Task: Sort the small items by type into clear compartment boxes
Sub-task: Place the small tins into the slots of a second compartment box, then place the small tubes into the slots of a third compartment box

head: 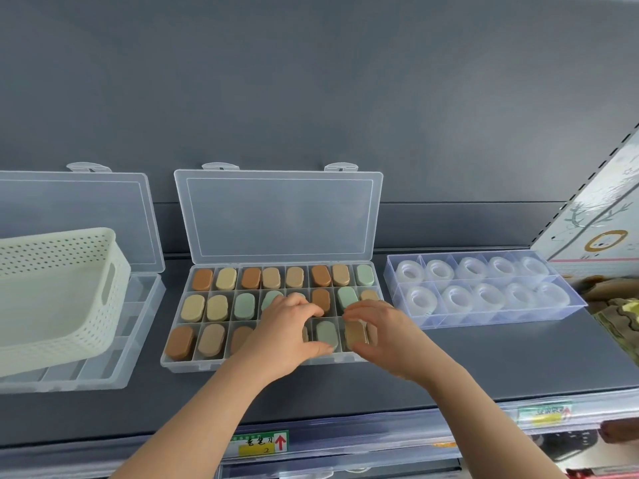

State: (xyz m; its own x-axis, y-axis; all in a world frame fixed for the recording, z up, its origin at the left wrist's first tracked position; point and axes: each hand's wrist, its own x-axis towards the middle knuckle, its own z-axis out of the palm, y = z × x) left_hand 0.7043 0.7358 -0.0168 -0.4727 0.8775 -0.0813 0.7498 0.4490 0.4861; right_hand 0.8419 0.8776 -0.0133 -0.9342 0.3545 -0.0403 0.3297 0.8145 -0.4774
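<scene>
From the head camera, both hands reach over the near right part of the open clear compartment box, which sits in the middle of the grey shelf with its lid standing upright behind it.

The left hand has its fingers curled over the middle row. Its thumb lies along the near end of a green oval block in the front row. Whether it actually grips that block I cannot tell.

The right hand is just beside it, the two hands close but apart. Its fingers are loosely spread and only slightly bent, hovering over a tan oval block in the next compartment to the right, with the thumb near that block's front end. It holds nothing that shows.

The box's three rows hold one oval block per compartment, in mixed brown, tan, beige and green. The hands hide a few compartments.

To the left, a white perforated basket rests on a second open clear box. To the right, a lidless clear tray holds rolls of clear tape, one per compartment. A price label with a red arrow is on the shelf edge.
</scene>
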